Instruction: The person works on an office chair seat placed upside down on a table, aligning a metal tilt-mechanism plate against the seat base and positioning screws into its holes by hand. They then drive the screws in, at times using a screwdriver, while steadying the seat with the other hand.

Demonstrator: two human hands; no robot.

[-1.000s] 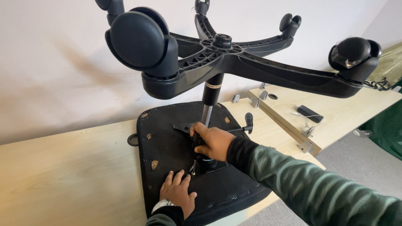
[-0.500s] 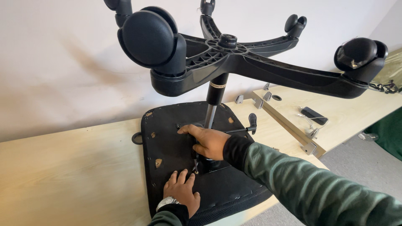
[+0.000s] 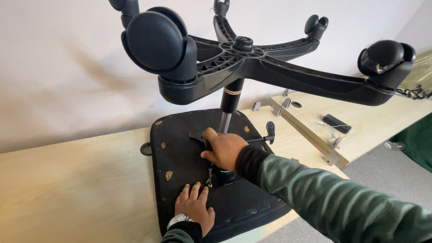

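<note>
Overhead, 5 casters; below, 2 hands.

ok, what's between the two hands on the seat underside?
Head view: between the left hand and right hand lies bare black seat underside plus a small metal tool standing beside the mechanism.

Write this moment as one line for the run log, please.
left hand: flat on upturned seat | right hand: gripping mechanism below gas column | wheeled base: up in air | surface: wooden table
</note>
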